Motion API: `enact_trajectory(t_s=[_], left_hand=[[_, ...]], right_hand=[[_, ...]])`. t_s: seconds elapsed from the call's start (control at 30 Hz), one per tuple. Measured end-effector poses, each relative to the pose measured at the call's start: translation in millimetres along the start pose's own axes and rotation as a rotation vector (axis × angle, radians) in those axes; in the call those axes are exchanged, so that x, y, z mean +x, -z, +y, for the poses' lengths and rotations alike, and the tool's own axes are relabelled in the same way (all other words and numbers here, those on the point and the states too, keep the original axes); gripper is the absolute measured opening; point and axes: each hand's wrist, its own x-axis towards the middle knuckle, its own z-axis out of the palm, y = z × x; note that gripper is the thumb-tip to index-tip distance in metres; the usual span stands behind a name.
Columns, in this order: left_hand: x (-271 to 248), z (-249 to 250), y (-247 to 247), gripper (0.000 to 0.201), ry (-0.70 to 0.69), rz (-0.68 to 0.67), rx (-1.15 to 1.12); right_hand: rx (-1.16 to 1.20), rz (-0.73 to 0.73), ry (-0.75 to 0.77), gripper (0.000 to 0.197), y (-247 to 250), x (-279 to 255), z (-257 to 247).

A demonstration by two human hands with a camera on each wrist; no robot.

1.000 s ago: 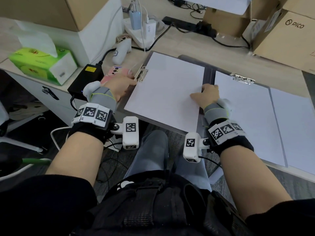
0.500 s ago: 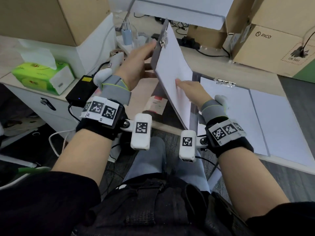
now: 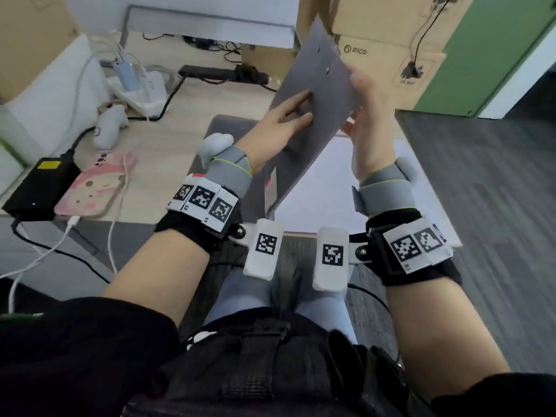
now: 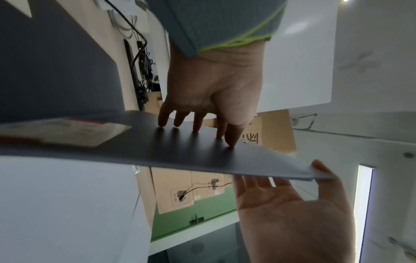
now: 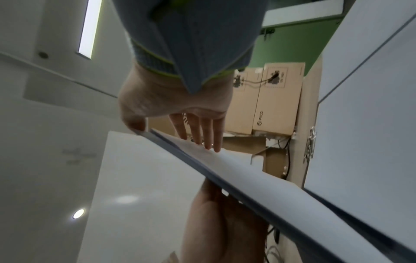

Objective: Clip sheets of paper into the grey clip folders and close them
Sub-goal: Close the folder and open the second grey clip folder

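Observation:
A grey clip folder (image 3: 316,85) is raised off the desk and tilted, its grey outer cover toward me. My left hand (image 3: 285,115) presses straight fingers (image 4: 195,122) flat on that cover (image 4: 180,151). My right hand (image 3: 370,115) is on the far side, its straight fingers (image 5: 202,135) lying on the white sheet (image 5: 236,169) inside, thumb at the folder's edge. A second grey folder with a white sheet (image 3: 319,188) lies flat beneath; its metal clip (image 5: 310,146) shows in the right wrist view.
Another grey board (image 3: 228,124) with a red and white label (image 3: 272,188) lies on the desk under the raised folder. At left are a pink phone (image 3: 96,188), a black charger (image 3: 39,188), a white controller (image 3: 108,124) and cables. Cardboard boxes (image 3: 388,55) stand behind.
The folder half with the sheet, flat on the desk a second ago, has been lifted and swung up and over to the right. Both hands rose with it.

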Motion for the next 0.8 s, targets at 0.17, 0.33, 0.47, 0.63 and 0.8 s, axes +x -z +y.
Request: enact_trajectory(t_s=[0.17, 0.33, 0.47, 0.63, 0.8], left_hand=[[16.2, -33.4, -41.5, 0.044, 0.072, 0.006, 0.118], [26.7, -60.5, -51.5, 0.038, 0.171, 0.048, 0.265], [26.6, -68.3, -56.2, 0.036, 0.235, 0.039, 0.294], [23.6, -72.0, -48.2, 0.034, 0.208, 0.157, 0.244], [21.7, -69.0, -30.2, 0.036, 0.188, 0.340, 0.191]], right_hand=[[-0.014, 0.326, -0.167, 0.020, 68.5, -4.7, 5.0], [-0.318, 0.393, -0.394, 0.039, 121.6, -7.0, 36.3], [-0.444, 0.333, -0.524, 0.030, 143.5, -13.8, 68.8], [-0.744, 0.224, -0.539, 0.035, 137.2, -16.1, 87.5], [-0.831, 0.238, -0.406, 0.039, 123.2, -11.7, 83.8]])
